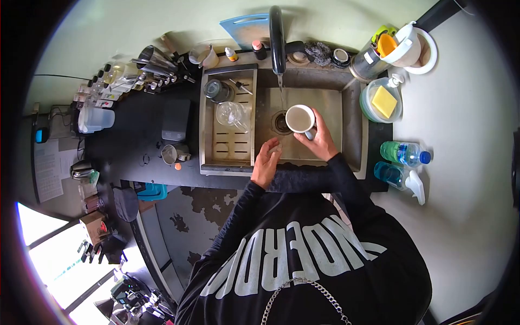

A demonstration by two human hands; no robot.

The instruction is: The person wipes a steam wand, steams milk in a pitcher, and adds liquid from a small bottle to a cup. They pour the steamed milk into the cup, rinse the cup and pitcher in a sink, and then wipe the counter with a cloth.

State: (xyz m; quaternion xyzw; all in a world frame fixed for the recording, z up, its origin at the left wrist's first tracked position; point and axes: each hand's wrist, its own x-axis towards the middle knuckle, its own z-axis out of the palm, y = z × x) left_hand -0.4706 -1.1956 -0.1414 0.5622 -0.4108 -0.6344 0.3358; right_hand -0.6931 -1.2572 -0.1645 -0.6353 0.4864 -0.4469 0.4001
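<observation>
My right hand (320, 138) grips a white mug (300, 118) by its handle side. The mug is held over the sink (325, 97), its round mouth turned up toward me. A thin stream of water runs from the black faucet (277, 40), falling just left of the mug toward the drain (281, 122). My left hand (266, 162) hovers at the sink's front, left of the mug and apart from it. Its fingers are loosely bent and spread, with nothing seen in them.
Left in the sink, a slotted metal tray (227, 141) bears a glass vessel (232, 115) and a dark jar (218, 91). A small metal pitcher (174, 154) stands on the black counter. To the right are a yellow sponge (384, 101), a green-blue bottle (403, 154) and a spray bottle (391, 175).
</observation>
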